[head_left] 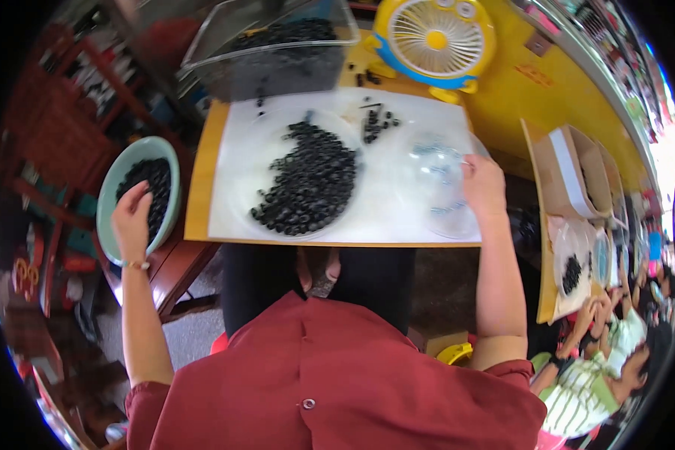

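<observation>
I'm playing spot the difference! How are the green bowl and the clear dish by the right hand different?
The green bowl is pale green; the clear dish is see-through. The bowl holds black pieces; the dish holds bluish bits. The bowl is beside the table; the dish is on it. Both look roundish.

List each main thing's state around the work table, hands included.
Green bowl: holds black pieces
Left plate: black pieces heaped, left bare
Right plate: holds small bluish pieces
Clear bin: open-topped, holding black pieces
Fan: upright, running unclear
Left hand: fingers curled above green bowl, grip unclear
Right hand: fingers at right plate, grip unclear
</observation>
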{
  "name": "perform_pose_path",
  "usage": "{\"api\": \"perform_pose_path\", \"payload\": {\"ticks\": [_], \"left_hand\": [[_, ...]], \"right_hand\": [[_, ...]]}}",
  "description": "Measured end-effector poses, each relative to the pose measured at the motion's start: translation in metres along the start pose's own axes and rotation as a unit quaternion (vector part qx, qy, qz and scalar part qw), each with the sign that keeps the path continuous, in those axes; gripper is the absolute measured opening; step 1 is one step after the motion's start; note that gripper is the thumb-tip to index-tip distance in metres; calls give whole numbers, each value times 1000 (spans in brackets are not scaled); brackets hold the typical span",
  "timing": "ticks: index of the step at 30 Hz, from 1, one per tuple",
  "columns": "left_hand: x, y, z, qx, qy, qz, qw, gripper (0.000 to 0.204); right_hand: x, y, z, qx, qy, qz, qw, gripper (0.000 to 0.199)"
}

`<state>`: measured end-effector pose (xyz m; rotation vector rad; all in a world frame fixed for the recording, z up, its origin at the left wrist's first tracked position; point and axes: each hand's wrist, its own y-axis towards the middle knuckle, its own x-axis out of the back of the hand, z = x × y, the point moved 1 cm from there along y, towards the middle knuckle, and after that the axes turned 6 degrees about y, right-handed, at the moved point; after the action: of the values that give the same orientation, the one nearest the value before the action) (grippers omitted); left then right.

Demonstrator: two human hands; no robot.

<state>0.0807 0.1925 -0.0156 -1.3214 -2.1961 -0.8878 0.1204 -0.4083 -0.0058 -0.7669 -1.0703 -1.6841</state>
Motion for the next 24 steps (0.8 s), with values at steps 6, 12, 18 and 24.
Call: {"api": "perform_pose_path", "payload": {"ticks": [6, 12, 18, 24], "left_hand": [[-35, -22, -79, -119, -7, -3, 993, 17], [-74, -26, -142, -361, 89, 126, 920, 9], [-108, -20, -144, -356, 243, 251, 866, 13], [-114, -22, -142, -352, 242, 236, 873, 12]], "right_hand": [[-26, 8, -10, -53, -84, 45, 994, 16], [-5, -3, 20, -70, 41, 2, 997, 10], [11, -33, 46, -87, 247, -16, 965, 8], [14, -58, 81, -88, 448, 21, 890, 13]]}}
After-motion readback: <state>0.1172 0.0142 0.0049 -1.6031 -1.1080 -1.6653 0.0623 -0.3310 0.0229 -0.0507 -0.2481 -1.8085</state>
